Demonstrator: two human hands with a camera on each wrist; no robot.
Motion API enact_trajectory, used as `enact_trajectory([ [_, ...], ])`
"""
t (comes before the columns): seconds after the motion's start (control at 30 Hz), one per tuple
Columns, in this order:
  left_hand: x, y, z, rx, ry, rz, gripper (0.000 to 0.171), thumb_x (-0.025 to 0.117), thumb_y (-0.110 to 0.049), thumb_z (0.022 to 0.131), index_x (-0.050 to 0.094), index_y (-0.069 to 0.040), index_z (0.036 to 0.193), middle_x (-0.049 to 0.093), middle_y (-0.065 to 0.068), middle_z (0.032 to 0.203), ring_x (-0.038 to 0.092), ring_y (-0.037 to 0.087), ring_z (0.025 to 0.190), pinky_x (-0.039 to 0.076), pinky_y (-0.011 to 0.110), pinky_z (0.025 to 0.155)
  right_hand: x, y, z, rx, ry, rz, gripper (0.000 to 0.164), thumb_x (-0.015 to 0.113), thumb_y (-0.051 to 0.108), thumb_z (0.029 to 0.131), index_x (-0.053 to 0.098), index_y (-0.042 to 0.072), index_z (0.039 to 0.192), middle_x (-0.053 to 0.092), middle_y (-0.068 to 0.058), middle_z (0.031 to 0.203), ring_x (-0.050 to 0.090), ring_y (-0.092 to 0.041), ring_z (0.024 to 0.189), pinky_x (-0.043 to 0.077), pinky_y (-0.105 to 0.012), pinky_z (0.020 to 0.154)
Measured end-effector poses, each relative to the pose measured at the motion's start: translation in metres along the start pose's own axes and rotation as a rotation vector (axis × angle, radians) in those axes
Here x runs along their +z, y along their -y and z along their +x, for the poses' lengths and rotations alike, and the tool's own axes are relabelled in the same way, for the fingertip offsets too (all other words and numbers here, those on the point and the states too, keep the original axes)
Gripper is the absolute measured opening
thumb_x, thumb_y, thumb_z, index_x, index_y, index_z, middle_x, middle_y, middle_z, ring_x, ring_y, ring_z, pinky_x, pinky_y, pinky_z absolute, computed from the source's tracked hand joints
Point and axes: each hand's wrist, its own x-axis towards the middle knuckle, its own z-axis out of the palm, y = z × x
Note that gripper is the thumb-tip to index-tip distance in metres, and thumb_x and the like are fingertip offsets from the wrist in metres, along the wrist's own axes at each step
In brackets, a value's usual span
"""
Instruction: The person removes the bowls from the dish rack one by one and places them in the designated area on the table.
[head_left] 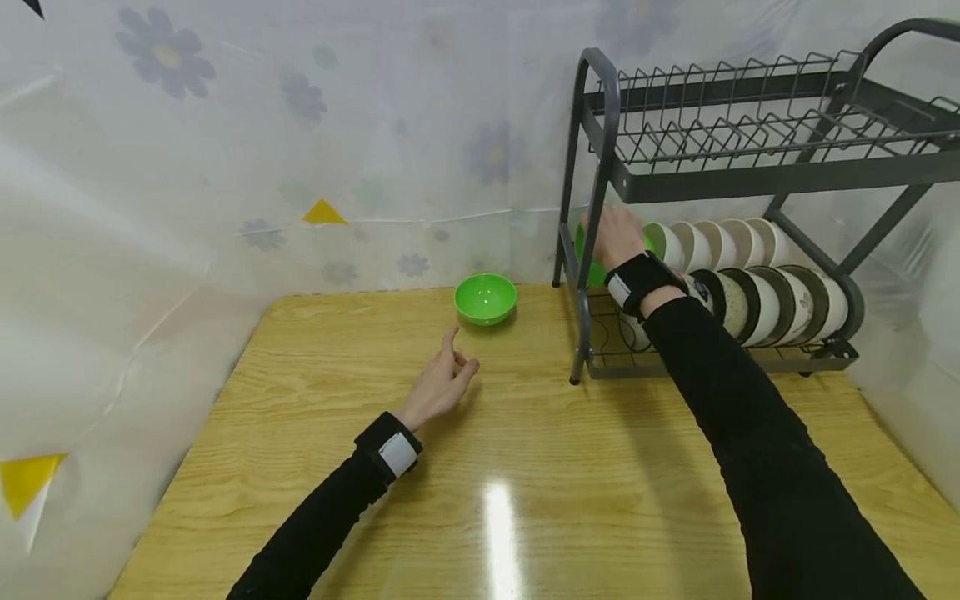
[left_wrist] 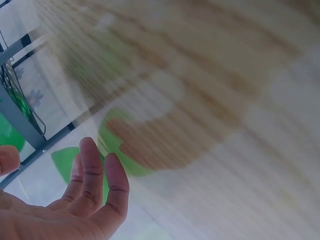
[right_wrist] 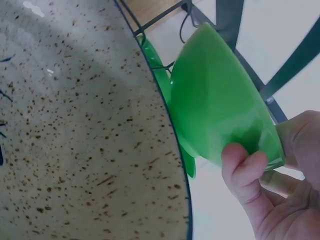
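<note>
In the right wrist view, the fingers and thumb of my right hand (right_wrist: 280,185) pinch the rim of a green bowl (right_wrist: 220,95), which is tipped on its side. From the head view, this right hand (head_left: 621,237) reaches into the lower tier of a dark dish rack (head_left: 596,158), partly hiding the bowl. Another green bowl (head_left: 485,300) stands upright on the table near the wall. Just in front of it is my left hand (head_left: 441,382), holding nothing, its index finger extended toward the bowl. The left wrist view shows loosely bent fingers (left_wrist: 91,170) overlapping that bowl.
A row of white bowls (head_left: 720,246) and a front row of dark-rimmed bowls (head_left: 765,304) fill the rack's lower tier. A speckled bowl (right_wrist: 90,120) is close beside the right hand's bowl. The wire upper tier (head_left: 750,125) overhangs them. Plastic sheeting (head_left: 390,125) backs the wooden table (head_left: 315,367).
</note>
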Motion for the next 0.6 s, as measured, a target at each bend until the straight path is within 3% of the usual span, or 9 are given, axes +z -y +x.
enact_trajectory([
  [0.1,0.000,0.000,-0.001,0.002,-0.002,-0.005,0.073,0.049,-0.032,0.106,0.011,-0.004,0.161,0.063,0.018,0.120,0.064,0.027,0.095,0.054,0.042,0.083,-0.004,0.001,-0.001,0.032,0.023,0.060,0.040,0.039,-0.004,0.100,0.038,0.006,0.061,0.040,-0.013,0.057,0.046,-0.029,0.052,0.030,-0.032,0.049],
  [0.2,0.000,0.001,-0.001,0.002,-0.006,-0.005,0.073,0.049,-0.031,0.106,0.011,-0.003,0.161,0.063,0.018,0.119,0.064,0.025,0.093,0.053,0.039,0.080,-0.011,0.002,-0.004,0.057,0.066,0.090,0.033,0.040,-0.006,0.097,0.049,-0.001,0.066,0.056,-0.025,0.067,0.060,-0.040,0.063,0.041,-0.038,0.050],
  [0.33,0.001,0.000,-0.001,0.012,-0.004,0.000,0.073,0.050,-0.031,0.105,0.011,-0.002,0.160,0.065,0.017,0.118,0.063,0.023,0.087,0.052,0.035,0.074,-0.020,0.004,-0.007,0.055,0.145,0.062,0.021,0.044,-0.007,0.097,0.063,-0.012,0.091,0.066,-0.034,0.094,0.066,-0.046,0.084,0.054,-0.046,0.065],
  [0.43,0.001,-0.001,-0.002,0.022,0.002,-0.005,0.073,0.050,-0.031,0.105,0.011,-0.001,0.160,0.065,0.017,0.117,0.063,0.022,0.087,0.051,0.034,0.073,-0.025,0.004,-0.010,0.058,0.168,0.062,0.018,0.045,-0.008,0.095,0.063,-0.012,0.099,0.064,-0.034,0.095,0.064,-0.046,0.084,0.049,-0.042,0.060],
  [0.6,0.003,-0.002,-0.001,0.023,0.000,-0.014,0.072,0.050,-0.030,0.105,0.012,-0.001,0.160,0.064,0.018,0.117,0.063,0.023,0.089,0.052,0.034,0.074,-0.030,0.000,-0.015,0.040,0.159,0.094,0.020,0.046,-0.011,0.092,0.054,-0.003,0.075,0.051,-0.018,0.064,0.051,-0.030,0.056,0.029,-0.030,0.049],
])
